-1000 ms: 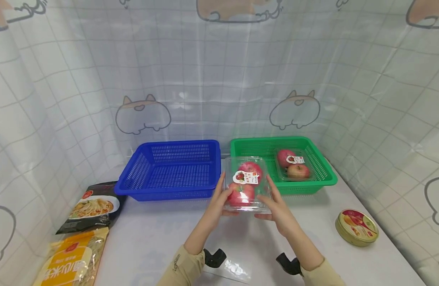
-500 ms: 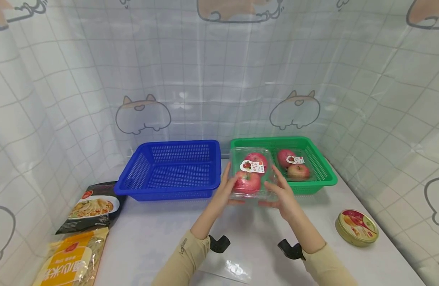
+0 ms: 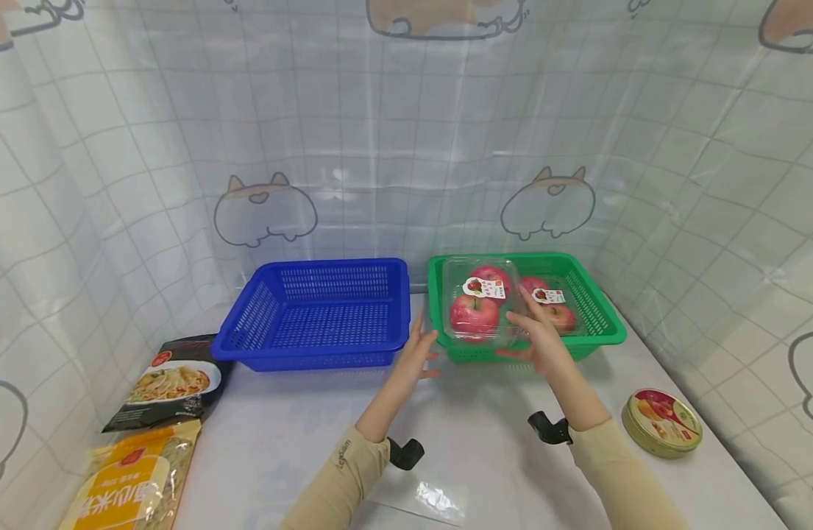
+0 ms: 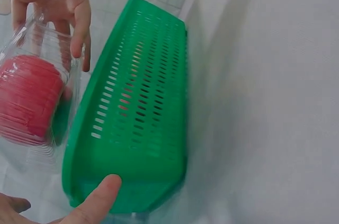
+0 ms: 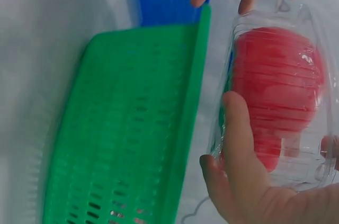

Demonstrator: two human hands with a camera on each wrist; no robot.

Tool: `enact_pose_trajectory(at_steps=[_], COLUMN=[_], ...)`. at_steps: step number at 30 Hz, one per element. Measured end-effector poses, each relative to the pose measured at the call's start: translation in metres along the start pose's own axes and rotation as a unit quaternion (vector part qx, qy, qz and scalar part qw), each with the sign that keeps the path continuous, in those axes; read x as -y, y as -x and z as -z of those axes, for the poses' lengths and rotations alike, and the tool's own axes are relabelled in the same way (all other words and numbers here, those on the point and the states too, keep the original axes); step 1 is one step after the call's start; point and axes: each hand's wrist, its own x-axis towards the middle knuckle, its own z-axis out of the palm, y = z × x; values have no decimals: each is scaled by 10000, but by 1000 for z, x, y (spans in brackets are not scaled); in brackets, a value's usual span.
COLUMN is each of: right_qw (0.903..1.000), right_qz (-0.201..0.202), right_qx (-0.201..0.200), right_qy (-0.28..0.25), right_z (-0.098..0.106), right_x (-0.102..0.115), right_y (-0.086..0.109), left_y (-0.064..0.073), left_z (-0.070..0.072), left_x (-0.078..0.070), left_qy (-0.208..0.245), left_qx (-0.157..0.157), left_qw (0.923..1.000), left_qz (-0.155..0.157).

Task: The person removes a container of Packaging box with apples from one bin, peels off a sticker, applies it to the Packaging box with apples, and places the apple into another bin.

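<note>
A clear plastic box of red apples point(image 3: 475, 313) with a white label tilts over the left part of the green basket point(image 3: 598, 342). My right hand point(image 3: 545, 342) holds this box by its right side; in the right wrist view its thumb point(image 5: 238, 128) lies along the clear wall. My left hand point(image 3: 411, 361) is off the box, fingers spread, in front of the gap between the two baskets. A fingertip of it point(image 4: 108, 184) overlaps the green basket's end in the left wrist view. A second box of apples point(image 3: 561, 318) lies inside the green basket, partly hidden by the right hand and first box.
A blue basket point(image 3: 300, 361) stands left of the green one. At the left lie a black noodle packet point(image 3: 171, 383) and a yellow food bag point(image 3: 131, 478). A round tin point(image 3: 663, 423) sits at the right. A patterned curtain point(image 3: 406, 147) hangs behind.
The apple box has moved right and away from me, from in front of the green basket to above it. My left hand has let go of it; the right still holds it.
</note>
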Motion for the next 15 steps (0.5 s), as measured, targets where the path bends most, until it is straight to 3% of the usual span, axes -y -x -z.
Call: enact_pose_trajectory(at_steps=[3,10,15], right_qw=[10000,9999,9999], right_qz=[5,-72,11], right_qx=[15,68,133], right_qy=[-6,-33,103], right_z=[4,10,14], right_x=[0,2,1], right_y=[-7,-23,-32], left_y=[0,-24,-23], left_z=[-2,0,-2], left_x=[1,40,43], left_qy=[-20,-88,-183], left_qx=[-67,-87,-26], left_qw=[10000,9999,9998], left_qz=[69,27,-49])
